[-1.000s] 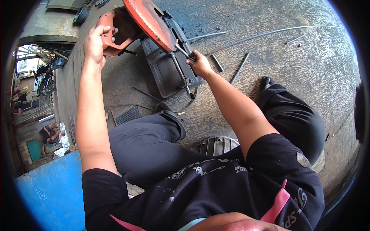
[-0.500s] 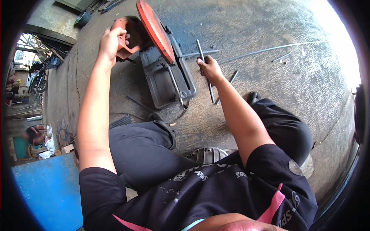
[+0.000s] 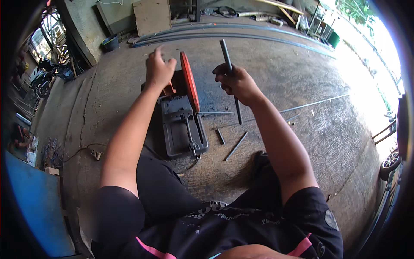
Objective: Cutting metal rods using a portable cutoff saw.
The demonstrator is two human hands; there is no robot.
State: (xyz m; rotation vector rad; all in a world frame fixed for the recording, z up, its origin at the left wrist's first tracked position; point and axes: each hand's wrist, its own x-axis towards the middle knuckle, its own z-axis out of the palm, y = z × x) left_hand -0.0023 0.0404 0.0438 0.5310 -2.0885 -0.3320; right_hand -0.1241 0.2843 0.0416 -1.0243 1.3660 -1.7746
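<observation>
Upper wear: black T-shirt (image 3: 241,231), short-sleeved. Left sleeve (image 3: 115,209) plain black on the visible side; right sleeve (image 3: 299,207) carries a rounded pale patch (image 3: 330,220) near its outer edge. Trim: one bright pink stripe on the left front (image 3: 152,249), another on the right front (image 3: 301,246), both slanting; sliver of light blue edging (image 3: 214,256) at the neckline. Pale lettering in a curved band over the chest, small whitish specks beneath. Forearms, left hand (image 3: 159,72) and right hand (image 3: 241,84) bare. Lower wear: black trousers (image 3: 164,181), creased. Right foot: dark footwear (image 3: 260,160), shaded, type unclear.
</observation>
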